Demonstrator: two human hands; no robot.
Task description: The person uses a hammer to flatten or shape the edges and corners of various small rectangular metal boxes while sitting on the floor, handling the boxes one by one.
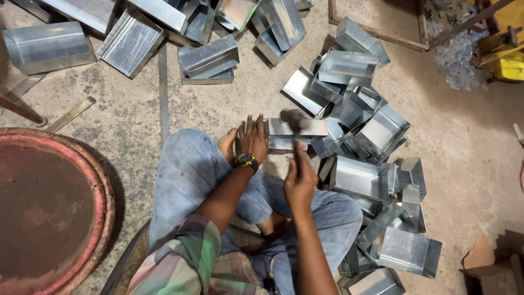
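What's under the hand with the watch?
The left hand presses flat on a shiny folded sheet-metal tray, beside the blurred hammer held by the right hand. The metal beneath the palm is covered.

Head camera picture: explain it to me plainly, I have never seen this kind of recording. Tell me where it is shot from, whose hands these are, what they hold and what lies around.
The one picture comes from a camera worn on a person's head, looking down at their own lap and hands. The person sits on a concrete floor in jeans and a checked shirt. The left hand, with a wristwatch, presses flat on a folded sheet-metal box in front of the knees. The right hand grips the handle of a hammer, whose head is blurred above that box. To the right lies a heap of similar metal boxes, and more metal trays lie along the top. At the left is a round rusty disc.
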